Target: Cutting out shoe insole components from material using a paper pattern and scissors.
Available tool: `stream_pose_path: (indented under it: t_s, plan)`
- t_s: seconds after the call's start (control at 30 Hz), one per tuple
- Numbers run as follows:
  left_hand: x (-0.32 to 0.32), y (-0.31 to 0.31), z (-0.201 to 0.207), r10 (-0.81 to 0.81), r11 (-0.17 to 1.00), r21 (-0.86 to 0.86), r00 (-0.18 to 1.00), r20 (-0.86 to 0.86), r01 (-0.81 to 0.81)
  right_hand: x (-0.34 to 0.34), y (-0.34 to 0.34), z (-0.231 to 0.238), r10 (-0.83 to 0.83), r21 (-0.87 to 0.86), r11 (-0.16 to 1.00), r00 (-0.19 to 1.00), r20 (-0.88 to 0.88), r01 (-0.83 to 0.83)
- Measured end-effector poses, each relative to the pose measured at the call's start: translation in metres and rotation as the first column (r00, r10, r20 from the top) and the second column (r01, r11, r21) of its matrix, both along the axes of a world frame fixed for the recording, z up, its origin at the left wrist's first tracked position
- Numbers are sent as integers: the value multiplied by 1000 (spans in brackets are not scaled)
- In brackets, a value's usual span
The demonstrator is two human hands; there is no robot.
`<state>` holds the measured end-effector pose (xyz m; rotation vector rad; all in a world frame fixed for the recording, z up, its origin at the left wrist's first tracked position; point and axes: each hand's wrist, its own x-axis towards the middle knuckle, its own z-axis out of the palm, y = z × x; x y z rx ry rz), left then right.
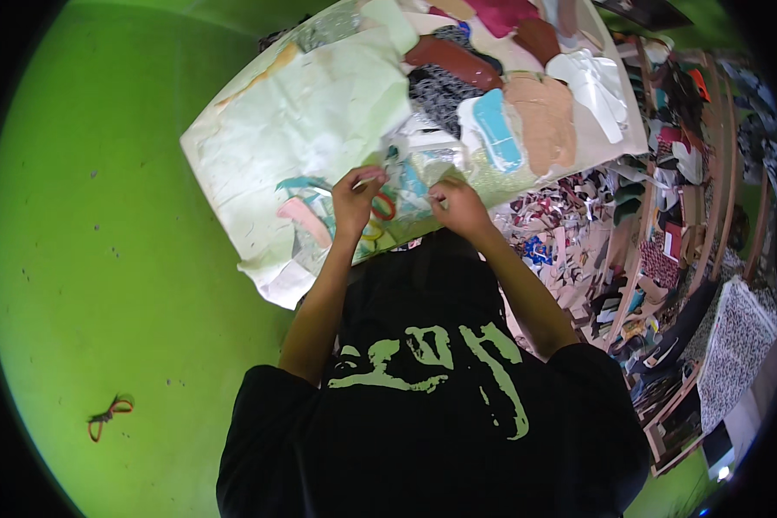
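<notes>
At the near edge of a white-covered table [276,129], my left hand [354,203] is closed, its thumb and fingertips pinched together. Across from it my right hand [459,209] has its fingers curled in. I cannot make out what either holds. Blue scraps [413,181] lie on the table between them. A red-orange handle loop [384,205] shows beside my left hand, with a yellow loop [373,230] just below it. Left of that hand are a teal strip [302,183] and a pink strip [304,221].
Sole-shaped pieces cover the table's far right: teal [496,129], tan [540,121], white [589,86] and brown [453,62]. Many scraps [552,237] lie below the table's right side. Racks [704,198] of material stand at right. A red-orange looped object [110,418] is against the green surface.
</notes>
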<state>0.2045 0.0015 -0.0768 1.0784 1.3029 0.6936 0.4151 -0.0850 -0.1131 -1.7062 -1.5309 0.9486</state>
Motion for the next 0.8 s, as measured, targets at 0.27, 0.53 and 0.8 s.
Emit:
stream_pose_path:
  t_s: [0.27, 0.53, 0.8]
  plan:
    - [-211, -73, -27, 563, 822, 262, 790, -243, -506, -185, -3, -6, 390, -51, 919, 920, -32, -391]
    - [-361, -130, -38, 694, 720, 332, 630, -349, -609, -297, -13, -25, 24, -23, 1000, 923, 385, -17]
    - [-434, -154, -66, 606, 795, 168, 767, -212, -582, -322, -14, -28, -87, -125, 975, 834, 545, 183]
